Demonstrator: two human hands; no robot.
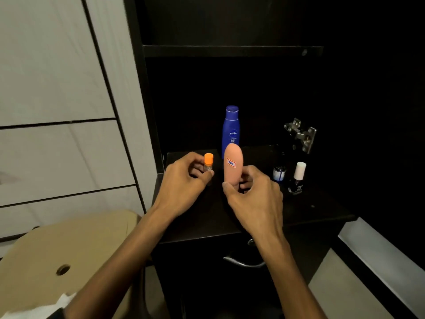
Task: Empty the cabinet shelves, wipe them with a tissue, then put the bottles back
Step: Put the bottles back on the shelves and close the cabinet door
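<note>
On the dark cabinet shelf, right side: small dark bottle w/ blue-white label and a nail-polish bottle w/ white cap, standing just beside each other, near the right hand. Metal hinge fixed to the cabinet wall above them. Upper shelf runs across higher up. Metal handle below the shelf edge, partly hidden by the right forearm. Left of cabinet: pale panelled wall; a cardboard box w/ a round hole at lower left.

Blue Nivea bottle stands upright at the back, behind the peach bottle. Right hand grips the peach bottle's lower part, upright, red-bordered label facing cam. Left hand pinches a small orange-capped tube, upright, just left of the peach bottle.
</note>
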